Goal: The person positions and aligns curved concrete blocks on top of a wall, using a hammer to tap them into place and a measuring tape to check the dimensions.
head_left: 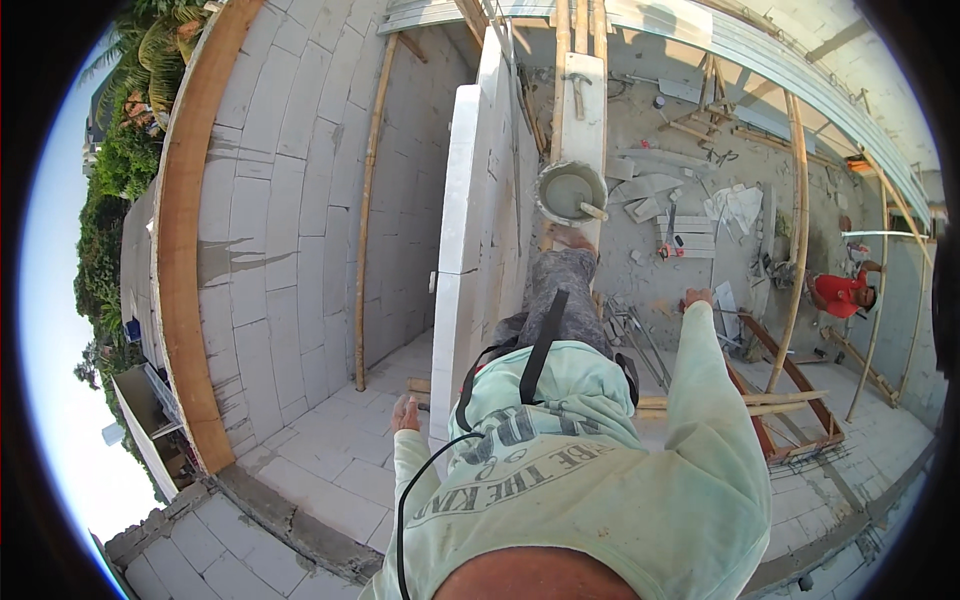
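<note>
Low on the left, my left hand (406, 412) hangs beside the end of a white block wall (457, 210), its fingers loosely stretched and holding nothing I can see. My right hand (697, 297) is held out to the right above the lower floor, small in view, fingers curled in with nothing visible in them. Ahead of my bare foot (572, 238), a round bucket (543, 190) of grey wet mix stands on a narrow plank (592, 130). A light-coloured handle (594, 212) sticks out over its rim. Farther along the plank lies a claw hammer (577, 92).
The plank rests on bamboo poles high above a floor strewn with broken block pieces (650, 185). A brown wooden frame (780, 385) leans below right. A person in red (842, 295) is at the far right. Upright bamboo poles (797, 200) stand between.
</note>
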A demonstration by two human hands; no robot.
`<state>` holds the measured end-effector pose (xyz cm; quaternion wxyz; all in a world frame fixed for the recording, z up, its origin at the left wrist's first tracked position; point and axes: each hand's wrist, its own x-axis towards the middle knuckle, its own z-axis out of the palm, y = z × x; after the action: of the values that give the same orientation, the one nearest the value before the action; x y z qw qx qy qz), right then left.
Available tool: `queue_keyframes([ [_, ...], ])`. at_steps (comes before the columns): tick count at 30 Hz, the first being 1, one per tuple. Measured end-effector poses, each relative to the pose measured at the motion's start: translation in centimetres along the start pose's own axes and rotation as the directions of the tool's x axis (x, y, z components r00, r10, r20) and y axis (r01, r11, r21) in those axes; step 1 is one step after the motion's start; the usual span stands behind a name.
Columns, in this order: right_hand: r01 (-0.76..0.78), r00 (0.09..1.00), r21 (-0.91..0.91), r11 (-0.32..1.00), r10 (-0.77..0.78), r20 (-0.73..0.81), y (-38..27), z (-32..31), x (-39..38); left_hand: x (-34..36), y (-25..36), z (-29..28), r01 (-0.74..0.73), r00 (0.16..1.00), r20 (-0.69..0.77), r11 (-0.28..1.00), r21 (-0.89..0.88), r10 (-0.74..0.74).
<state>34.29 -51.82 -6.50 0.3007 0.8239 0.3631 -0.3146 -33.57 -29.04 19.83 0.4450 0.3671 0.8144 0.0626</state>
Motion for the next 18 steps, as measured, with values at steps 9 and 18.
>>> queue_keyframes([
  [9,-0.235,0.963,0.249,0.94,0.259,-0.07,5.3,8.6,4.4,0.1,-2.6,4.0,0.074,0.994,0.089,0.994,-0.08,-0.067],
  [18,-0.174,0.983,0.472,0.865,0.182,0.029,4.0,1.2,-0.1,-0.5,-5.1,4.8,0.121,0.992,0.048,0.987,-0.104,-0.117],
])
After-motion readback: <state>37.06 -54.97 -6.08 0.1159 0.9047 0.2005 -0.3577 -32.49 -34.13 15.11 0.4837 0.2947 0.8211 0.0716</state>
